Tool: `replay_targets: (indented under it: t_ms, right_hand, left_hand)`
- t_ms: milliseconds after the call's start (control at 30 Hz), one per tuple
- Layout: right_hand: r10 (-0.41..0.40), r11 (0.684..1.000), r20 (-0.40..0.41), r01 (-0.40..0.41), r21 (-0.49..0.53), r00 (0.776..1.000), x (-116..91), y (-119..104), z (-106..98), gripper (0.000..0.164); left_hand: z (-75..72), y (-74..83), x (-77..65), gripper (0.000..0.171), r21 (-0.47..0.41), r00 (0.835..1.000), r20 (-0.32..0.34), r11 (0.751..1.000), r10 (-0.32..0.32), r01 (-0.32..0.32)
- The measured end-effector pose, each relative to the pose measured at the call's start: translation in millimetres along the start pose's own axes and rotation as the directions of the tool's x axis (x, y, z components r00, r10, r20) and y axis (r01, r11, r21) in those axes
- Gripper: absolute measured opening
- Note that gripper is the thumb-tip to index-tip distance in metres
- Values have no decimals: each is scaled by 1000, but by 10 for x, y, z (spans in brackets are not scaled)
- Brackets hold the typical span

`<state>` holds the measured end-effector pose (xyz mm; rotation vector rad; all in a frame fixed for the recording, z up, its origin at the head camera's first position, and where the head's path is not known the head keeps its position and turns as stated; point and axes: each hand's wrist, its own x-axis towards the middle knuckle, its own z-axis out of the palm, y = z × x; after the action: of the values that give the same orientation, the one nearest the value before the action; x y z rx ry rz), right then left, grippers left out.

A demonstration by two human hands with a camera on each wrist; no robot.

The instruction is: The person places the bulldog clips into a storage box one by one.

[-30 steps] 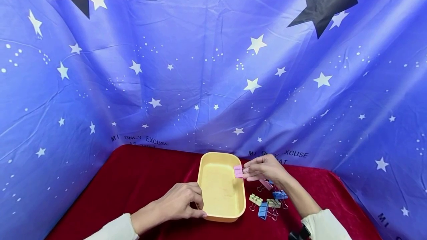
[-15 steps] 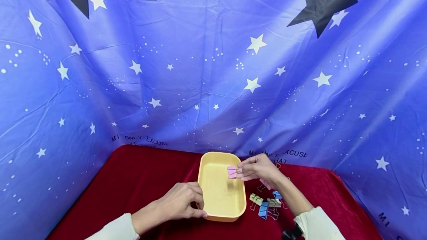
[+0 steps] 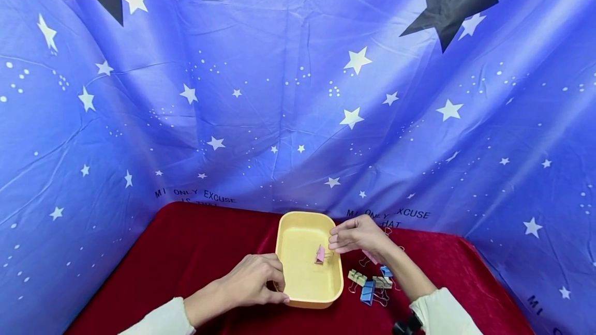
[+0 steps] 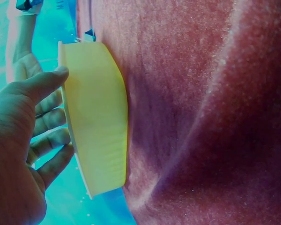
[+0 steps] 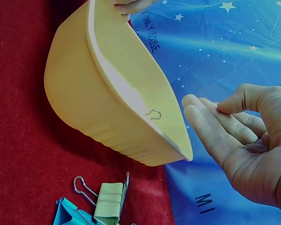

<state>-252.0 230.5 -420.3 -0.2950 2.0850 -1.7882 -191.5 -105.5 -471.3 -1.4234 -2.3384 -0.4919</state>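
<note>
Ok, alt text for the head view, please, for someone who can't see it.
A pink binder clip is inside a yellow tray, the right hand, holding nothing, at its right rim. The left hand holds the tray's near left edge. More binder clips lie on red cloth to the right, before a starry blue backdrop.

Right hand (image 5: 250, 145), fingers extended, is near yellow tray (image 5: 84, 93) rim. Wire loop (image 5: 159, 113) shows inside tray. Below, pale yellow binder clip (image 5: 109, 202) lies beside blue clip (image 5: 70, 216) on red cloth (image 5: 18, 117). Starry blue backdrop (image 5: 215, 61) behind.
</note>
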Motion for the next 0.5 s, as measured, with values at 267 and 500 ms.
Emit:
replay_targets:
  t_ms: [267,500]
  right_hand:
    - [14,1000,-26,-15,-26,1000,-45,18,-33,43]
    - [18,999,-34,-19,-46,999,-122,39,-136,43]
  left_hand:
    - [-5,5,-4,24,-8,1000,15,1000,-16,16]
    - [2,-3,-5,24,-9,1000,13,1000,-13,13]
